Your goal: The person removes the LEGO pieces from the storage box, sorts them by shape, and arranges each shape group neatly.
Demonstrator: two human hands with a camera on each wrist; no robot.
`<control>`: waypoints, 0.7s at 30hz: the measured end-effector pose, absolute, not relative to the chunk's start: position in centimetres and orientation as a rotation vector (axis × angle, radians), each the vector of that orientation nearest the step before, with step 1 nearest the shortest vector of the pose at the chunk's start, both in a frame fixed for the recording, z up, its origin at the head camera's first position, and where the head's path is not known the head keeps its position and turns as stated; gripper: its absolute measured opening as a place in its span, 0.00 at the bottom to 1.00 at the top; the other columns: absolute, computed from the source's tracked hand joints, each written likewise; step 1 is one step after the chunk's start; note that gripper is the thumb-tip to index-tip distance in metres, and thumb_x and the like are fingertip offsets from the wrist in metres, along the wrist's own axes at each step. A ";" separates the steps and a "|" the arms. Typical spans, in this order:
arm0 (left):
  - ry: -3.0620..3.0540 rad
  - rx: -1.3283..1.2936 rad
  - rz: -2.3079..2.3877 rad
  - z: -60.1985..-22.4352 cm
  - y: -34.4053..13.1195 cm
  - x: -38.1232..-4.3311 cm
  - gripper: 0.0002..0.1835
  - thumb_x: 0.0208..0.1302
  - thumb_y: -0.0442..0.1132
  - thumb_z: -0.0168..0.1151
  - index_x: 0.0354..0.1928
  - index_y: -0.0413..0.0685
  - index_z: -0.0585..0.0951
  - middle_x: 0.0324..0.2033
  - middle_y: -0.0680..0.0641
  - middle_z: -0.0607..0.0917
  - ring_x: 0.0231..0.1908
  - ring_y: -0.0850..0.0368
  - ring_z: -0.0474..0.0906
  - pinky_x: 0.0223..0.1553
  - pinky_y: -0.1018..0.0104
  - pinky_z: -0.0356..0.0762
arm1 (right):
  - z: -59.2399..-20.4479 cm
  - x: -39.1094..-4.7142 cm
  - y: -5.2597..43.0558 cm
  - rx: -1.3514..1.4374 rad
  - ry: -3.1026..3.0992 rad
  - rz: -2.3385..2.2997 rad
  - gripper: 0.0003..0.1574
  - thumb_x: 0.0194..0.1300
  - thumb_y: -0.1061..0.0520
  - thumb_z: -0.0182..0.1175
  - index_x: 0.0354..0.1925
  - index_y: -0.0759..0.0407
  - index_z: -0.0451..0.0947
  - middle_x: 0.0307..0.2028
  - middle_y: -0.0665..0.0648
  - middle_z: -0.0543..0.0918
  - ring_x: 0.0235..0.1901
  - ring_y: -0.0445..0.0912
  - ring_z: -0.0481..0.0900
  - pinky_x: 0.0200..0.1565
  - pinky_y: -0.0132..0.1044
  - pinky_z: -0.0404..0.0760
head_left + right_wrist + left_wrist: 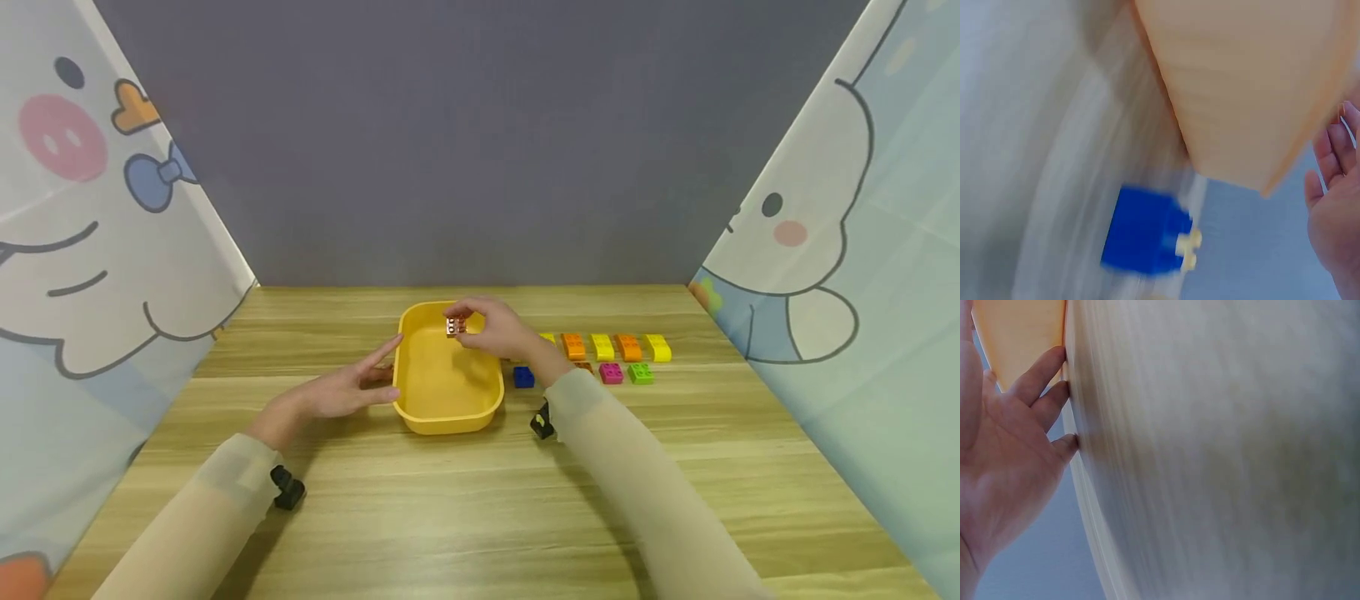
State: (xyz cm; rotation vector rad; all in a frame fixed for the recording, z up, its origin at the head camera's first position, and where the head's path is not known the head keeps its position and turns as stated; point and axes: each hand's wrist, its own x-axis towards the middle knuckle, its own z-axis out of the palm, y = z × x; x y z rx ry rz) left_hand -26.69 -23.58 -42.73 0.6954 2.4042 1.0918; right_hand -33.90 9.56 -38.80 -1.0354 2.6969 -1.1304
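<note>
My right hand (501, 329) pinched a brown brick (455, 327) above the tub (448, 417), over its far end. My left hand (347, 388) lay flat and open against the tub's left wall, apparently steadying it. Other bricks (613, 348) sat right of the tub.

Small brick (454, 326): held over the yellow tub (420, 410) by the right hand (501, 328); its colour cannot be told, as it is too small.
Brick row: the bricks nearest the yellow tub are partly hidden behind the right hand.
Blue brick (1144, 231): blurred in the right wrist view.
Left hand (1004, 444): cut off by the left edge in the left wrist view.
Table (1222, 462): smeared by blur beside the yellow tub.
</note>
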 end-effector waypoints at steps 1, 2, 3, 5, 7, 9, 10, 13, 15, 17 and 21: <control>2.409 0.700 1.088 -42.7 -23.6 -26.7 0.54 0.81 0.57 0.64 0.90 0.70 0.35 0.81 0.27 0.67 0.82 0.29 0.63 0.80 0.25 0.57 | -38.5 -33.4 10.3 -1.034 2.675 -1.166 0.27 0.74 0.58 0.71 0.69 0.57 0.83 0.61 0.54 0.87 0.61 0.52 0.82 0.73 0.58 0.75; 2.409 0.704 1.088 -42.6 -23.6 -26.7 0.54 0.81 0.56 0.64 0.90 0.70 0.35 0.81 0.27 0.67 0.82 0.29 0.63 0.80 0.25 0.58 | -38.3 -33.0 11.1 -1.035 2.650 -1.206 0.27 0.75 0.58 0.71 0.69 0.57 0.82 0.62 0.55 0.87 0.61 0.53 0.82 0.71 0.60 0.77; 2.410 0.707 1.087 -42.6 -23.5 -26.7 0.54 0.81 0.56 0.64 0.91 0.70 0.35 0.81 0.27 0.67 0.82 0.29 0.63 0.80 0.25 0.58 | -38.2 -32.5 12.0 -1.038 2.634 -1.236 0.27 0.75 0.58 0.71 0.69 0.58 0.82 0.62 0.56 0.87 0.61 0.54 0.81 0.70 0.62 0.78; 2.407 0.716 1.094 -42.6 -23.5 -26.8 0.54 0.81 0.55 0.64 0.91 0.69 0.35 0.81 0.27 0.67 0.82 0.30 0.63 0.80 0.26 0.58 | -37.8 -31.4 13.8 -1.022 2.625 -1.267 0.28 0.76 0.58 0.72 0.70 0.59 0.82 0.63 0.58 0.86 0.61 0.56 0.81 0.69 0.65 0.77; 2.403 0.720 1.098 -42.7 -23.6 -26.9 0.54 0.82 0.55 0.64 0.90 0.70 0.35 0.81 0.27 0.68 0.82 0.30 0.63 0.81 0.26 0.59 | -37.6 -30.3 15.7 -0.978 2.638 -1.270 0.29 0.75 0.57 0.72 0.70 0.59 0.81 0.65 0.59 0.85 0.62 0.57 0.81 0.69 0.67 0.77; 2.398 0.718 1.101 -42.7 -23.6 -26.9 0.54 0.82 0.55 0.64 0.90 0.71 0.35 0.81 0.27 0.67 0.82 0.30 0.62 0.80 0.26 0.59 | -37.5 -29.5 17.6 -0.909 2.664 -1.256 0.30 0.75 0.55 0.73 0.71 0.58 0.81 0.66 0.58 0.84 0.62 0.58 0.81 0.68 0.66 0.78; 2.395 0.716 1.102 -42.7 -23.6 -26.9 0.54 0.82 0.55 0.64 0.90 0.71 0.35 0.81 0.27 0.67 0.82 0.30 0.62 0.80 0.26 0.59 | -37.5 -29.1 18.6 -0.863 2.678 -1.248 0.30 0.75 0.54 0.73 0.71 0.56 0.81 0.67 0.58 0.83 0.62 0.58 0.81 0.68 0.66 0.79; 2.399 0.707 1.094 -42.7 -23.7 -26.9 0.54 0.82 0.55 0.64 0.90 0.71 0.34 0.81 0.27 0.66 0.82 0.29 0.62 0.80 0.25 0.59 | -37.5 -28.2 21.4 -0.774 2.730 -1.213 0.30 0.75 0.52 0.74 0.71 0.53 0.82 0.67 0.57 0.83 0.62 0.58 0.82 0.66 0.64 0.81; 2.401 0.704 1.091 -42.7 -23.7 -26.9 0.55 0.82 0.55 0.64 0.90 0.70 0.34 0.81 0.27 0.66 0.83 0.28 0.61 0.80 0.25 0.58 | -37.5 -27.7 23.3 -0.753 2.773 -1.180 0.29 0.74 0.52 0.74 0.70 0.52 0.83 0.64 0.57 0.84 0.61 0.58 0.83 0.63 0.61 0.83; 2.405 0.703 1.088 -42.8 -23.7 -26.8 0.55 0.82 0.55 0.64 0.90 0.70 0.34 0.82 0.27 0.65 0.83 0.28 0.61 0.80 0.24 0.58 | -37.5 -27.2 25.2 -0.760 2.808 -1.155 0.28 0.75 0.53 0.74 0.69 0.52 0.83 0.62 0.57 0.86 0.58 0.55 0.84 0.60 0.56 0.85; 2.399 0.702 1.096 -42.8 -23.6 -26.9 0.55 0.82 0.55 0.64 0.90 0.71 0.34 0.82 0.26 0.64 0.83 0.28 0.61 0.80 0.25 0.58 | -37.9 -26.3 29.2 -0.760 2.859 -1.151 0.25 0.74 0.57 0.74 0.66 0.54 0.85 0.56 0.58 0.88 0.48 0.46 0.84 0.48 0.41 0.86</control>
